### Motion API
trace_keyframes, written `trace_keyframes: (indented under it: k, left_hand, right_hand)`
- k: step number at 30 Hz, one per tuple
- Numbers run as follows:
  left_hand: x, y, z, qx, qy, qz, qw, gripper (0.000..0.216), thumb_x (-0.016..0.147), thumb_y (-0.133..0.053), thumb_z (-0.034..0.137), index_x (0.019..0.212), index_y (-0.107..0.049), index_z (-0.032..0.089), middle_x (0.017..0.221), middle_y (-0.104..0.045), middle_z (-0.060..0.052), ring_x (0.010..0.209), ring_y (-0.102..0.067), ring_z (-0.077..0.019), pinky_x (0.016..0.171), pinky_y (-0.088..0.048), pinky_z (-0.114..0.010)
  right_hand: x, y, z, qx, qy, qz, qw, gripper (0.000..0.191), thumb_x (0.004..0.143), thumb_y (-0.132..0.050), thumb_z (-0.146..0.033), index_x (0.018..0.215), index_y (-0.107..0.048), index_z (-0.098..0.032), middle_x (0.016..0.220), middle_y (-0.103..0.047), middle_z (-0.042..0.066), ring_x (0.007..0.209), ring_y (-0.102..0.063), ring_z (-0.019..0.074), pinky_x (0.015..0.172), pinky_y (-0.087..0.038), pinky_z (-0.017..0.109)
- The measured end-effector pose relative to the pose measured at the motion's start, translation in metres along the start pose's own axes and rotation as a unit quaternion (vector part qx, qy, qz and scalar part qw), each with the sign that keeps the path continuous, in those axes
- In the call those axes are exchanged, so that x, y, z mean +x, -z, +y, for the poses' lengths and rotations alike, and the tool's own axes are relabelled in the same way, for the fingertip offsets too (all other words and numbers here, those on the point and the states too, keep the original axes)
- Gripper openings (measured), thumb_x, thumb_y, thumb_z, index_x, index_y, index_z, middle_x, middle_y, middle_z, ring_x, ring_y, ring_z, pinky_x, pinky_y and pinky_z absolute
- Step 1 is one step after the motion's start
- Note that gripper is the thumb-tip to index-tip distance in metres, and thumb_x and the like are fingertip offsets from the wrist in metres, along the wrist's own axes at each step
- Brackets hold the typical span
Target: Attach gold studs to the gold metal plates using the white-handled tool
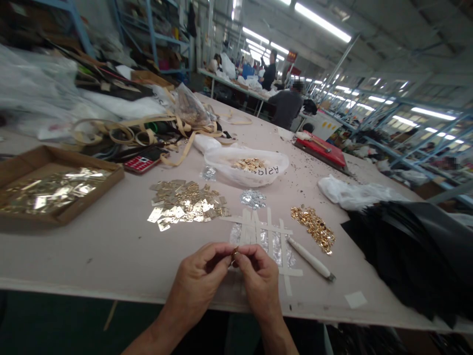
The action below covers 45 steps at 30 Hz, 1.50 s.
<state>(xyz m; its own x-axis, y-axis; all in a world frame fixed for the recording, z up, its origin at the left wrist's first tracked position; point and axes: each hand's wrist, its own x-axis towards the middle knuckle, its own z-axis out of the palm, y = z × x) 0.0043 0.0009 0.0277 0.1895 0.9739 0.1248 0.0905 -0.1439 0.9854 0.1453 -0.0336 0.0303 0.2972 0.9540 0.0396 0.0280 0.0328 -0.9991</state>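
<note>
My left hand (pixel 201 276) and my right hand (pixel 258 276) meet near the table's front edge, fingertips pinched together. Between them is a small gold-coloured metal piece (pixel 234 254), mostly covered by the fingers, so its exact kind is unclear. Just beyond lies bubble wrap (pixel 275 241) fixed down with strips of masking tape (pixel 269 227). To the right rests a tool with a white-wrapped handle (pixel 310 259). A heap of flat gold metal plates (pixel 188 199) spreads to the left, small silver pieces (pixel 253 198) lie ahead, and small gold fittings (pixel 314 227) lie to the right.
A cardboard tray (pixel 62 217) of gold plates stands at left. A white plastic bag (pixel 221 165) of metal pieces lies ahead. Black sheets (pixel 414 256) are stacked at right, below a white bag (pixel 358 192). A red board (pixel 321 148) lies further back. Two people are beyond the table.
</note>
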Motion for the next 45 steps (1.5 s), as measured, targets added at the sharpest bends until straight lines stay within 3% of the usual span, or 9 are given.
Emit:
trace_keyframes:
  k: [6,10,14,17,21,26,33,39,45]
  left_hand:
    - [0.001,0.0,0.001,0.037,-0.033,-0.048,0.998,0.019,0.089,-0.059,0.028,0.096,-0.076,0.022,0.091,-0.076,-0.001,0.083,-0.071,-0.0158,0.079,-0.058,-0.022]
    - [0.006,0.0,0.009,0.095,-0.059,-0.113,0.987,0.023,0.092,-0.052,0.024,0.101,-0.073,0.023,0.095,-0.076,-0.001,0.086,-0.072,-0.0158,0.084,-0.057,-0.024]
    - [0.012,-0.002,0.002,0.193,-0.139,-0.156,0.959,0.029,0.092,-0.047,0.017,0.111,-0.068,0.022,0.106,-0.075,-0.004,0.097,-0.071,-0.0185,0.091,-0.057,-0.03]
    - [0.012,-0.003,-0.01,0.256,-0.238,-0.173,0.921,0.036,0.09,-0.045,0.011,0.118,-0.065,0.02,0.116,-0.074,-0.007,0.111,-0.068,-0.0215,0.1,-0.055,-0.038]
    - [0.008,-0.004,-0.02,0.319,-0.307,-0.187,0.877,0.042,0.09,-0.043,0.006,0.126,-0.062,0.018,0.125,-0.071,-0.007,0.123,-0.062,-0.0244,0.106,-0.053,-0.044]
    - [0.005,-0.005,-0.021,0.366,-0.366,-0.187,0.835,0.046,0.088,-0.044,0.004,0.128,-0.061,0.018,0.134,-0.067,-0.005,0.123,-0.061,-0.0274,0.102,-0.054,-0.047]
    - [0.008,-0.002,-0.017,0.363,-0.379,-0.165,0.835,0.041,0.086,-0.048,0.007,0.119,-0.066,0.022,0.125,-0.072,0.0,0.113,-0.065,-0.0234,0.099,-0.054,-0.041]
    - [0.008,-0.003,-0.025,0.352,-0.388,-0.146,0.839,0.037,0.087,-0.05,0.013,0.119,-0.067,0.023,0.125,-0.072,-0.002,0.114,-0.063,-0.0224,0.101,-0.05,-0.038]
    - [0.006,-0.002,-0.026,0.381,-0.383,-0.164,0.825,0.038,0.087,-0.05,0.015,0.12,-0.066,0.022,0.129,-0.07,-0.004,0.117,-0.061,-0.0232,0.103,-0.049,-0.038]
  right_hand:
    - [-0.001,0.009,-0.001,-0.079,0.014,0.015,0.997,0.013,0.088,-0.07,-0.032,0.091,-0.072,-0.02,0.083,-0.072,0.001,0.077,-0.066,0.0152,0.072,-0.052,0.025]
    - [-0.001,0.023,0.002,-0.169,0.087,0.001,0.982,0.012,0.092,-0.065,-0.028,0.096,-0.074,-0.022,0.09,-0.076,0.003,0.085,-0.069,0.0178,0.078,-0.052,0.028]
    - [0.006,0.041,0.009,-0.353,0.251,-0.027,0.901,0.016,0.096,-0.058,-0.018,0.096,-0.074,-0.024,0.09,-0.077,0.005,0.086,-0.068,0.0203,0.08,-0.049,0.034]
    - [0.01,0.051,0.015,-0.449,0.304,-0.064,0.838,0.02,0.097,-0.055,-0.014,0.099,-0.072,-0.024,0.092,-0.078,0.005,0.087,-0.068,0.0211,0.083,-0.047,0.036]
    - [0.008,0.058,0.012,-0.475,0.293,-0.102,0.824,0.018,0.098,-0.056,-0.017,0.102,-0.071,-0.025,0.098,-0.079,0.004,0.092,-0.067,0.0218,0.088,-0.048,0.038]
    - [0.013,0.071,-0.012,-0.446,0.217,-0.22,0.84,0.022,0.097,-0.055,-0.016,0.106,-0.073,-0.025,0.101,-0.078,0.004,0.097,-0.067,0.0208,0.093,-0.05,0.038]
    - [0.091,0.083,-0.02,-0.422,0.083,-0.085,0.899,0.021,0.088,-0.061,-0.019,0.101,-0.077,-0.023,0.095,-0.08,0.004,0.085,-0.072,0.0201,0.081,-0.053,0.033]
    - [0.165,0.069,-0.009,-0.453,0.09,-0.155,0.873,0.025,0.086,-0.061,-0.017,0.1,-0.079,-0.025,0.087,-0.079,0.0,0.077,-0.069,0.0178,0.076,-0.05,0.029]
    - [0.192,0.065,-0.011,-0.476,0.088,-0.229,0.845,0.022,0.081,-0.065,-0.012,0.09,-0.081,-0.026,0.084,-0.078,-0.001,0.075,-0.066,0.0161,0.072,-0.046,0.027]
